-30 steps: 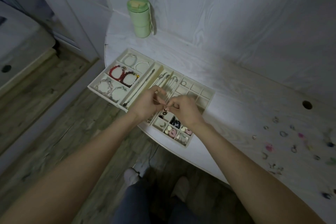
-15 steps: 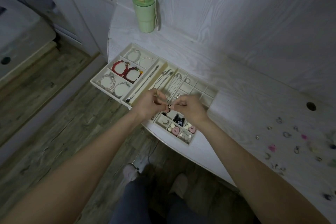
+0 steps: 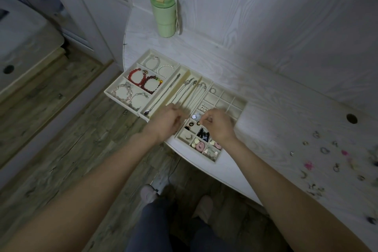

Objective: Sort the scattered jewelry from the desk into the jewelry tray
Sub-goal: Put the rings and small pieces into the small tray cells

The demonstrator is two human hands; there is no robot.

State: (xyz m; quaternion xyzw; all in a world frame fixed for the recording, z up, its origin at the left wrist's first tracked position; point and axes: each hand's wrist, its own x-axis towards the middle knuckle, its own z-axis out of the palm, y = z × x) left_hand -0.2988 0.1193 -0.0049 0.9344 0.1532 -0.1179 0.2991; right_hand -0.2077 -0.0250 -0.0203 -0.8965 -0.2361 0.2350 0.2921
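Observation:
The cream jewelry tray [image 3: 235, 116] lies on the white desk, with bracelets in its left section, necklaces in the middle and small square compartments on the right. My right hand [image 3: 219, 126] hovers over those small compartments. It pinches a small dark round earring [image 3: 198, 123] at its fingertips, just above a compartment holding a similar dark stud [image 3: 191, 124]. My left hand [image 3: 164, 122] is over the tray's front edge beside the necklaces, its fingers curled under and blurred, so what they hold is hidden. Several scattered rings and earrings [image 3: 325, 150] lie on the desk at the right.
A green tumbler [image 3: 163, 14] stands at the desk's back, against the wall. There is a cable hole [image 3: 351, 118] in the desk between the tray and the loose pieces. The desk's curved front edge [image 3: 196, 166] runs just below the tray. My feet are on the wood floor beneath.
My hands held the dark earring together and have now drawn apart. The left hand slid left, and the right keeps the earring low over the small compartments.

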